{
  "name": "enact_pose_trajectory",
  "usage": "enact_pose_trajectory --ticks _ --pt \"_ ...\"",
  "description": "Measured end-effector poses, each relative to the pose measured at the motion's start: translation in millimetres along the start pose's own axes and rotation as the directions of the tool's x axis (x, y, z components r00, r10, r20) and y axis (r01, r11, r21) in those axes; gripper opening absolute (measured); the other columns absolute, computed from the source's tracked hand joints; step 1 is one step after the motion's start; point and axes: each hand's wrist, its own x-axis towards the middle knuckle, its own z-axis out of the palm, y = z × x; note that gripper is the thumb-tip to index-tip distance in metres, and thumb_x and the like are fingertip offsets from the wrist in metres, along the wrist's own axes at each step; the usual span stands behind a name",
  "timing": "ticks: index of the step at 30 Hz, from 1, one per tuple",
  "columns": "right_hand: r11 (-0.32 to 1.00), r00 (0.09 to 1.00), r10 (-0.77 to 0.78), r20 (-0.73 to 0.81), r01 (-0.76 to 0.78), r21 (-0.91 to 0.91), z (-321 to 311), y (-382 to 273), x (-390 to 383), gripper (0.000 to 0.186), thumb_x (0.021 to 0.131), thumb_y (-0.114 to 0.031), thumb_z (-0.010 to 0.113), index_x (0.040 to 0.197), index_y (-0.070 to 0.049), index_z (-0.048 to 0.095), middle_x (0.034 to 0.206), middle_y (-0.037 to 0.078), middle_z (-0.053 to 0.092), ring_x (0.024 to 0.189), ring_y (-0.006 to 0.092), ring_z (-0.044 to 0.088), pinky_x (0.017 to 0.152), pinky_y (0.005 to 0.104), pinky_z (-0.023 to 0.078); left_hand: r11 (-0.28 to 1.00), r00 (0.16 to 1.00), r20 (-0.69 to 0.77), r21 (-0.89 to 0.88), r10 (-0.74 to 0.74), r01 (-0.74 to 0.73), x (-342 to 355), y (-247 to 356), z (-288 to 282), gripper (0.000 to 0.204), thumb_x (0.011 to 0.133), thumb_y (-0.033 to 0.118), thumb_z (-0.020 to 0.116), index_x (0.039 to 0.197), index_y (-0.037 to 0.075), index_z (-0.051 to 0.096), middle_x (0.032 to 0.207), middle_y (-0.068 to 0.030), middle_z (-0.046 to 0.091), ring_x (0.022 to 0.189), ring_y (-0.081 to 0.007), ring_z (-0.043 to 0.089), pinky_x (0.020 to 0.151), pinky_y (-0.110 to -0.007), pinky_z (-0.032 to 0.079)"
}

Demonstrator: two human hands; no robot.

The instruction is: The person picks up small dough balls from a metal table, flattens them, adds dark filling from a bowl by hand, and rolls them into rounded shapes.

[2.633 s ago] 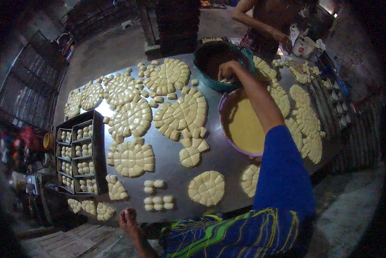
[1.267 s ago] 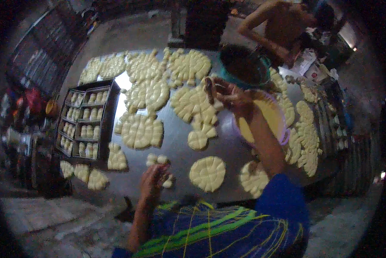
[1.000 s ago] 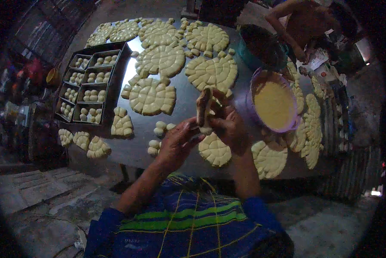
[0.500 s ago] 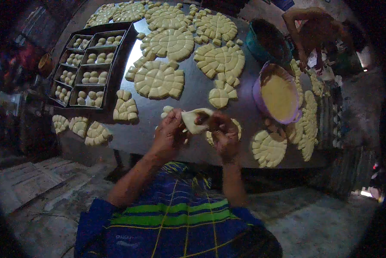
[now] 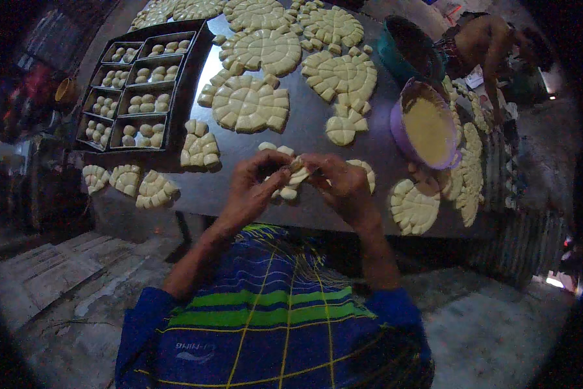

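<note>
A small piece of dough (image 5: 298,170) is folded between the fingers of both hands, above the near edge of the table. My left hand (image 5: 254,187) grips its left side with thumb and fingers. From the right, my right hand (image 5: 344,185) pinches the other edge. Several small dough pieces (image 5: 288,193) lie on the table just under and beyond my hands. Behind my right hand shows part of a flat, round dough piece (image 5: 363,174). Any filling inside the dough is hidden now.
Scored dough rounds (image 5: 249,104) cover much of the dark table (image 5: 239,144). A divided black tray (image 5: 200,65) of dough balls stands at the left. At the right are a purple basin (image 5: 401,123) of yellowish mass and a green tub (image 5: 386,55). Another person (image 5: 489,42) bends beyond.
The dough was held spread with dark filling showing; now my fingers have folded it together and the filling is covered. The other person's arm has shifted. The whole view has moved slightly.
</note>
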Motion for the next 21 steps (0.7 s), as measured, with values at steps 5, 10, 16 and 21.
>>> enact_pose_trajectory --ticks 5,10,16,21 --pt "0.962 0.984 0.085 0.154 -0.121 0.245 -3 8 13 0.032 0.072 -0.011 0.077 0.102 -0.013 0.066 0.081 0.005 0.065 0.076 0.0244 0.066 0.065 0.0363 0.053 0.998 0.985 0.168 0.063 -0.027 0.017 1 12 -15 0.027 0.095 0.022 0.061 0.111 0.000 0.063 0.099 -0.0061 0.065 0.086 -0.0103 0.062 0.073 -0.027 0.052" --pt "0.979 0.989 -0.145 0.023 0.140 0.148 6 12 15 0.026 0.073 -0.006 0.074 0.098 -0.011 0.067 0.088 0.006 0.067 0.082 0.0232 0.066 0.067 0.0343 0.054 0.863 0.948 0.108 -0.393 -0.300 0.318 10 12 -17 0.033 0.096 0.030 0.060 0.115 0.003 0.061 0.095 -0.0044 0.065 0.081 -0.0130 0.065 0.066 -0.029 0.056" --pt "0.993 0.991 -0.111 -0.071 0.109 -0.037 20 -10 21 0.038 0.074 -0.004 0.073 0.112 -0.008 0.067 0.099 0.008 0.068 0.089 0.0243 0.067 0.077 0.0352 0.056 0.677 0.905 0.180 -0.612 -0.386 0.410 22 -23 -19 0.033 0.092 0.030 0.067 0.111 0.004 0.061 0.097 -0.0030 0.064 0.083 -0.0127 0.064 0.068 -0.028 0.055" --pt "0.992 0.970 0.070 -0.231 -0.092 -0.083 45 -35 18 0.027 0.077 -0.003 0.074 0.103 -0.005 0.070 0.097 0.012 0.066 0.090 0.0269 0.066 0.081 0.0350 0.056 0.700 0.921 0.101 -0.620 -0.376 0.353 20 -15 -18 0.029 0.091 0.020 0.068 0.113 0.003 0.059 0.106 -0.0065 0.063 0.094 -0.0148 0.062 0.082 -0.028 0.053"
